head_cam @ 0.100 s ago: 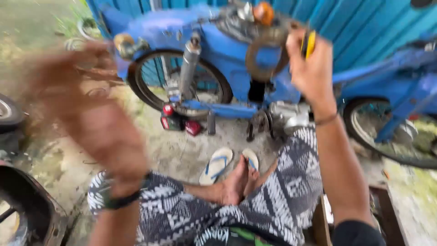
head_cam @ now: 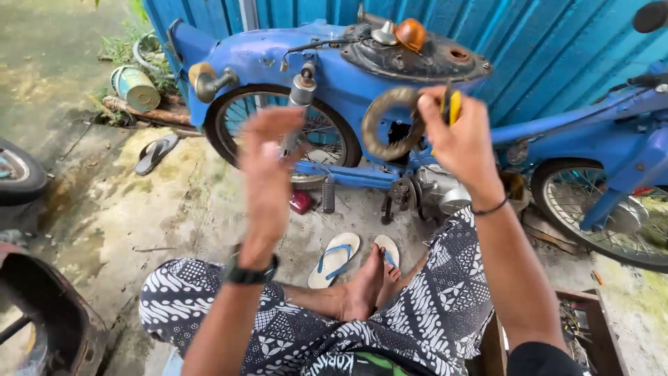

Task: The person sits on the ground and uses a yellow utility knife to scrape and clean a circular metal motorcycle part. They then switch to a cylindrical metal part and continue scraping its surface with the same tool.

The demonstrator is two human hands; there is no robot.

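Since the earlier frame the left hand (head_cam: 268, 184) has been brought in from the left side towards the middle, and it is now being seen sharply, while the right hand (head_cam: 459, 143) has been kept high in front of the blue motorbike (head_cam: 334, 63).

The ground (head_cam: 118, 209) is being shown as wet, stained concrete with patches of green moss, and a blue corrugated wall (head_cam: 557, 49) is standing behind the motorbike. A pair of white and blue sandals (head_cam: 335, 259) is lying near the bare feet, and a grey sandal (head_cam: 154, 154) is lying further left.

The left hand is being held open and empty, fingers spread and pointing up, touching nothing; a black watch (head_cam: 250, 273) is being worn on its wrist. The right hand is being closed on a rusty ring-shaped part (head_cam: 390, 124), round and rough, held up just in front of the bike's body, and a small yellow and black tool (head_cam: 452, 106) is being gripped in the same hand.

Patterned black and white cloth (head_cam: 445, 292) is covering the legs
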